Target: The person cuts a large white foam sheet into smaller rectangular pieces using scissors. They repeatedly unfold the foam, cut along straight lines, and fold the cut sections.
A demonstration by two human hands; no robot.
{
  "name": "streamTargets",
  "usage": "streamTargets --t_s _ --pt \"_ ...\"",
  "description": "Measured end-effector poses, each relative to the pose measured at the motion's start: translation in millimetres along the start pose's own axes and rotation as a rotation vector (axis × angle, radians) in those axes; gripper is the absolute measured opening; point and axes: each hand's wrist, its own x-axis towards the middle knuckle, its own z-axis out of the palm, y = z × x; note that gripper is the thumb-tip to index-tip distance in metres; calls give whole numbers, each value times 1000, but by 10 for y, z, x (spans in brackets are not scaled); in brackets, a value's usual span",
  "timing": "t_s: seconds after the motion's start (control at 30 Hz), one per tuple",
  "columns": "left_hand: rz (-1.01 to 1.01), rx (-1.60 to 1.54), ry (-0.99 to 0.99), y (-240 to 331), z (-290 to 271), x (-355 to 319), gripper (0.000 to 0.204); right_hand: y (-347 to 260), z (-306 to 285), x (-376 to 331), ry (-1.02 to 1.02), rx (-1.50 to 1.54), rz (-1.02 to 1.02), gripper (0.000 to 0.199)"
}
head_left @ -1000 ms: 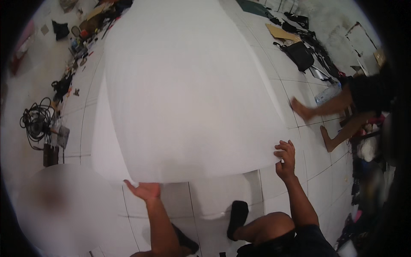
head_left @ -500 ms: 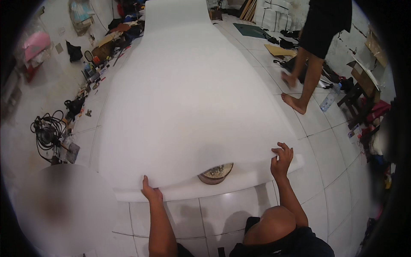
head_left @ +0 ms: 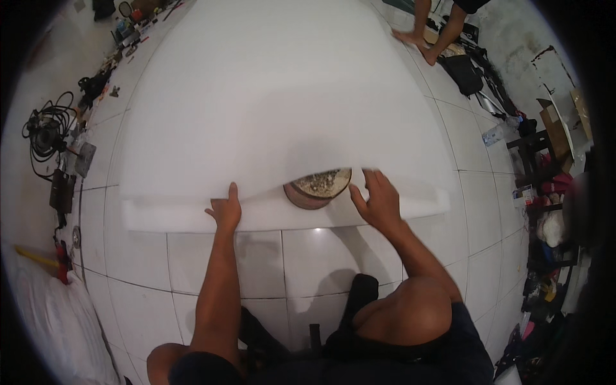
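A wide white foam-like sheet (head_left: 276, 109) covers the floor in front of me, its near part doubled into two layers. My left hand (head_left: 226, 208) grips the upper layer's near edge, with some fingers hidden by the sheet. Under that lifted edge, between my hands, sits a round block (head_left: 314, 190) with a speckled top and a reddish-brown side. The sheet hides its far part. Just right of the block is my right hand (head_left: 380, 200), open, thumb and fingers apart, fingertips at the upper layer's edge.
A co-worker's bare feet (head_left: 428, 54) stand by the sheet's far right side. Coiled black cable (head_left: 48, 135) lies at the left wall, a white sack (head_left: 58, 321) nearer me. A plastic bottle (head_left: 493, 135), dark stool (head_left: 529, 144) and mixed clutter line the right wall.
My right hand has moved left from the sheet's right corner to beside the round block. My view has tilted down and nearer. The co-worker has moved farther along the sheet.
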Motion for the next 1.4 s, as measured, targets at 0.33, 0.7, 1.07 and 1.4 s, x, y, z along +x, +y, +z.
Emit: streamTargets --t_s 0.33,0.7,1.07,1.4 --pt "-10 -97 -47 -236 178 78 92 -339 351 877 -459 -128 31 50" --pt "24 -145 -33 -263 125 51 87 -591 -335 263 -393 93 -173 31" --pt "109 -101 20 -453 218 43 76 -476 -44 -821 -457 192 -307 24" --pt "274 -241 99 -455 243 -63 65 -533 62 -790 -429 201 -185 33"
